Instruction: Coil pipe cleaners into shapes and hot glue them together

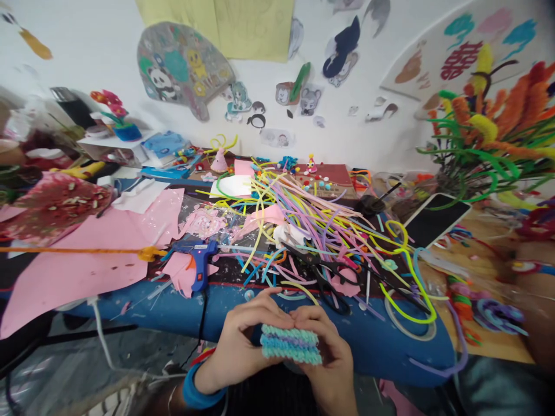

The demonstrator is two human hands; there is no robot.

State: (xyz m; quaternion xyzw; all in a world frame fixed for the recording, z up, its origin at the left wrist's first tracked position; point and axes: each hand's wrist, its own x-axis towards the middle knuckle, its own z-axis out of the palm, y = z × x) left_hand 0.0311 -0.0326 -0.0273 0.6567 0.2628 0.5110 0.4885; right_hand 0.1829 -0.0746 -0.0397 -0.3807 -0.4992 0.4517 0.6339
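Observation:
Both my hands hold one small block of wound pipe cleaners, teal with a purple band, just in front of the table's near edge. My left hand curls round its left side, fingers closed on it, a blue bracelet on the wrist. My right hand grips its right side and underside with bent fingers. Black scissors lie on the table just beyond my fingers. A heap of loose coloured pipe cleaners spreads across the middle of the blue table.
A blue glue gun lies left of centre, its cord hanging over the edge. Pink foam sheets cover the left side. A dark phone and a bunch of pipe-cleaner flowers stand at the right. Paper cut-outs cover the wall.

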